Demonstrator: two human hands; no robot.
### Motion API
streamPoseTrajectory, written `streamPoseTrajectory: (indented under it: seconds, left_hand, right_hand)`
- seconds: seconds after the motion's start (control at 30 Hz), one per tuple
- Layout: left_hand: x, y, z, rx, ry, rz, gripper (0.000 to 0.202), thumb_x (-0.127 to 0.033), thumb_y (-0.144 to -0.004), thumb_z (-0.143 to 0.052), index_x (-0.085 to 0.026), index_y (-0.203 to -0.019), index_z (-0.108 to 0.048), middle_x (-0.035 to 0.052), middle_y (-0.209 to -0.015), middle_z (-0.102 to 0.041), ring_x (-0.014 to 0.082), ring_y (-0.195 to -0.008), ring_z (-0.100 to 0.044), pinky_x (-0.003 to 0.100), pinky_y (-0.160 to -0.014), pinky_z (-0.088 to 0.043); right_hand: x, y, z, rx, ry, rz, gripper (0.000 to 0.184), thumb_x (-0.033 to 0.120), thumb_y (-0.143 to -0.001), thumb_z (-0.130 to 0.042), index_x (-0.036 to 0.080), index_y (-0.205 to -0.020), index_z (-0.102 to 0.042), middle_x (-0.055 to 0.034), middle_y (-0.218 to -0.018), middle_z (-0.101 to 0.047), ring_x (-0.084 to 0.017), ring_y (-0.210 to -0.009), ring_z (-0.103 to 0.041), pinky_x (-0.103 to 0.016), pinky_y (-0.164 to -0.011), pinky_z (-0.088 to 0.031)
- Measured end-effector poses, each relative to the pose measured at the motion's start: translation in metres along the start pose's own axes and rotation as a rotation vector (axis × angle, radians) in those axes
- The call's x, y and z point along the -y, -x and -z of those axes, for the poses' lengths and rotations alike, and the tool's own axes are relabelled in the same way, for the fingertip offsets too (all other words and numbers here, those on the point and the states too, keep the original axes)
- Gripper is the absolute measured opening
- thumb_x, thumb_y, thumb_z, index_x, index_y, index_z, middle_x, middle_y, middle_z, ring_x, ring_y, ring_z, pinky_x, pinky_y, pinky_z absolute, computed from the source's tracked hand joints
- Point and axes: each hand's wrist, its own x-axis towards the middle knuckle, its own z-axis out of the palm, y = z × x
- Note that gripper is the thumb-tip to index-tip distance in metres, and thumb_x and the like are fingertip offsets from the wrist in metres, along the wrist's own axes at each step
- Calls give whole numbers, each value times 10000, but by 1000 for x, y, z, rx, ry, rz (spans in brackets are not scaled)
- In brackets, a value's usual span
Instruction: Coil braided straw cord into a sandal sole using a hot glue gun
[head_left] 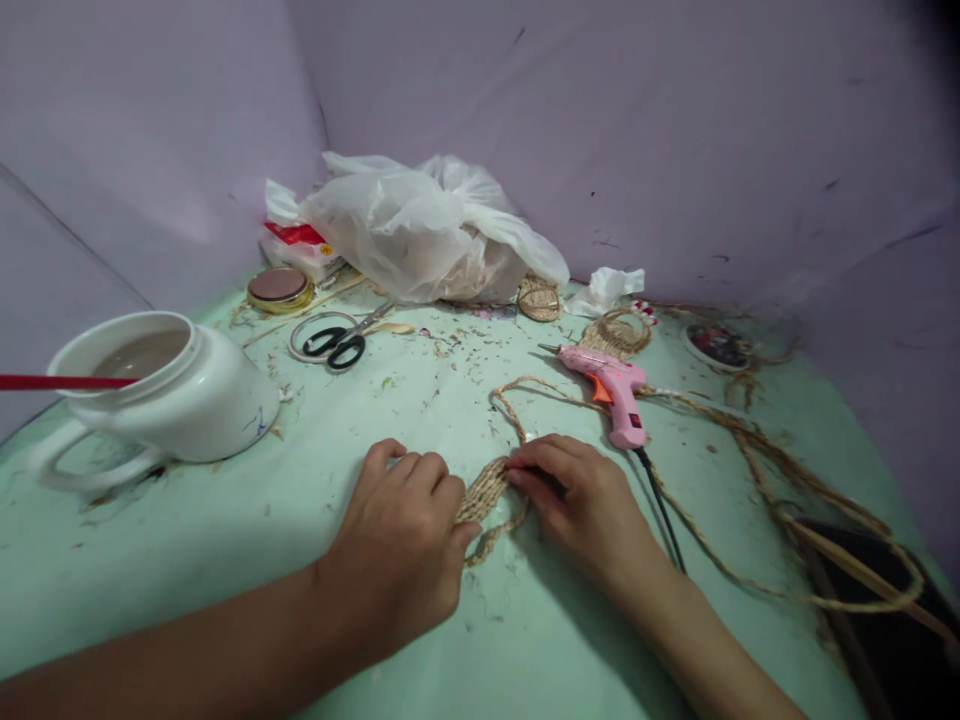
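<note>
Between my hands lies a small piece of woven straw cord [486, 490], its rows set side by side. My left hand [409, 525] is closed on its left end, with the thumb along the near edge. Thumb and fingertips of my right hand [574, 495] pinch its right end. From there a loose braided straw cord [510, 408] loops up and runs right, behind the pink glue gun [611, 385]. That glue gun lies on its side just beyond my right hand, nozzle pointing left. My hands hide parts of the woven piece.
A white mug [225, 390] with a red stick [67, 383] stands left. Black-handled scissors [345, 345], a round tin [280, 288] and a plastic bag [435, 230] lie farther back. Woven straw pieces [538, 298] and a dish of small items [718, 345] are at the back right.
</note>
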Motion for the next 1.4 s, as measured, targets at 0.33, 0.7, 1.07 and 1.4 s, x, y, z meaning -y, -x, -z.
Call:
streamPoseTrajectory:
  seconds: [0.33, 0.7, 1.07, 1.4]
  left_hand:
    - [2, -2, -5, -42, 36, -53, 239, -202, -832, -436, -154, -699, -629, 49, -685, -557, 174, -685, -503, 473, -854, -323]
    - [-1, -5, 2, 73, 3, 27, 183, -265, -800, -491, -162, -728, -624, 52, -708, -597, 203, -708, -548, 496, -879, -313]
    - [-3, -67, 9, 310, 163, 230, 118, -257, -759, -515, -194, -789, -610, 36, -760, -621, 205, -702, -570, 304, -597, -374]
    - [0, -71, 24, 397, 965, 588, 254, -306, -586, -644, -173, -711, -468, -95, -473, -441, 56, -383, -368, 190, -374, -312]
  right_hand:
    - [11, -9, 2, 108, 54, -427, 116, 123, -673, -570, 229, -671, -616, 11, -631, -662, -173, -586, -583, -267, -509, -369]
    - [-5, -6, 10, 79, -68, -362, 120, 273, -754, -567, 209, -731, -667, -13, -640, -683, -163, -562, -592, -258, -500, -381]
    - [10, -2, 10, 60, -11, -221, 191, 126, -742, -551, 217, -791, -712, -36, -774, -695, -176, -695, -612, -273, -599, -408]
    - [28, -6, 5, -2, -823, -547, 56, 199, -643, -639, 145, -626, -634, 9, -567, -604, -82, -485, -479, -214, -484, -366]
